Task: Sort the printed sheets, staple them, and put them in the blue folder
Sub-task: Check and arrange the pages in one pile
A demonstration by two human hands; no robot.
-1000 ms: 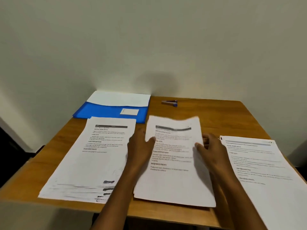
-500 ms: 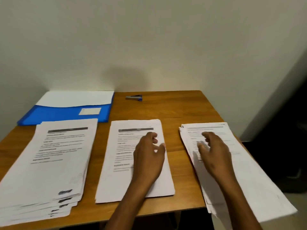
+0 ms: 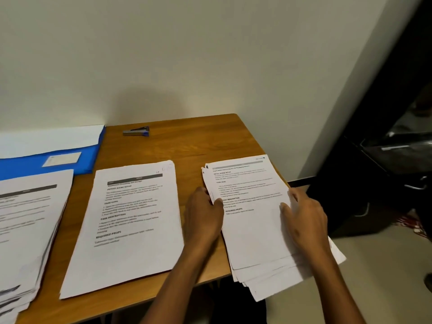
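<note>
Three piles of printed sheets lie on the wooden table (image 3: pixel 201 146). The right pile (image 3: pixel 254 220) hangs over the table's front right corner, its sheets fanned out. My left hand (image 3: pixel 204 213) grips this pile's left edge, thumb on top. My right hand (image 3: pixel 304 216) holds its right edge, thumb on the top sheet. The middle pile (image 3: pixel 131 225) lies flat and untouched. A thick left pile (image 3: pixel 25 225) is cut off by the frame. The blue folder (image 3: pixel 53 160) lies at the back left with a white sheet on it. A small stapler (image 3: pixel 136 131) sits by the wall.
A pale wall runs right behind the table. Dark furniture with metal handles (image 3: pixel 383 183) stands to the right of the table, over a light floor (image 3: pixel 374 277).
My left hand left the middle pile and moved right to the right pile's left edge. My right hand shifted to that pile's right edge. The view swung further right.
</note>
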